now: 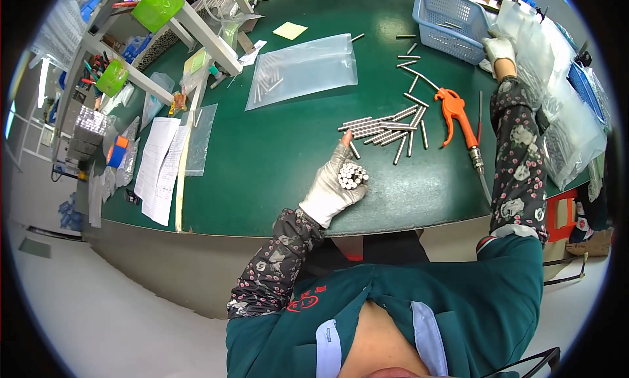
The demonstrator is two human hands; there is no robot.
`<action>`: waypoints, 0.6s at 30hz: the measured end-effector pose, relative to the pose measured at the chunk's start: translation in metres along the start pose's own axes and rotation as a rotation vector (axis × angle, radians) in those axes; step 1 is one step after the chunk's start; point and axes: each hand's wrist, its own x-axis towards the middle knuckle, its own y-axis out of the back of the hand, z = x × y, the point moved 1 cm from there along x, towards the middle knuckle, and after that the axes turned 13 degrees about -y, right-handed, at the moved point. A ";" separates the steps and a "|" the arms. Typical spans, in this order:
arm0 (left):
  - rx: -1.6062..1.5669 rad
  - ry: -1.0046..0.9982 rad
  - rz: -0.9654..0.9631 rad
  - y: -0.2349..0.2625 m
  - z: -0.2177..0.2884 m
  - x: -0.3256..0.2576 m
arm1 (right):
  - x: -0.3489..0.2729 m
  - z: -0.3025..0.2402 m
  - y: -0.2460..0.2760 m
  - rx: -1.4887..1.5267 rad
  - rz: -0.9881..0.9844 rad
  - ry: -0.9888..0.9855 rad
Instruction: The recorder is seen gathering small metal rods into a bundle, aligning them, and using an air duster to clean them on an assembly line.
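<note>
My left hand [333, 189], in a pale glove with a bare thumb tip, is closed round a bundle of metal pins [352, 175] whose round ends face up. Just beyond it, a loose heap of shiny metal pins [393, 128] lies on the green table, with stray ones trailing toward the back. At the far right, my right hand [500, 49], also gloved, grips the right side of a blue plastic basket [452, 40]. A few pins show on the basket's floor. Its fingertips are partly hidden.
An orange air blow gun [455, 113] with a hose lies right of the heap. Behind is a clear bag [304, 70] with pins inside. Plastic bags [557, 109] crowd the right edge. Paper sheets [157, 165] and a white rack [209, 31] stand left.
</note>
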 end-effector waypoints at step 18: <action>0.079 -0.122 -0.012 -0.003 0.002 0.004 | -0.322 -0.034 -0.077 -0.322 -0.668 1.504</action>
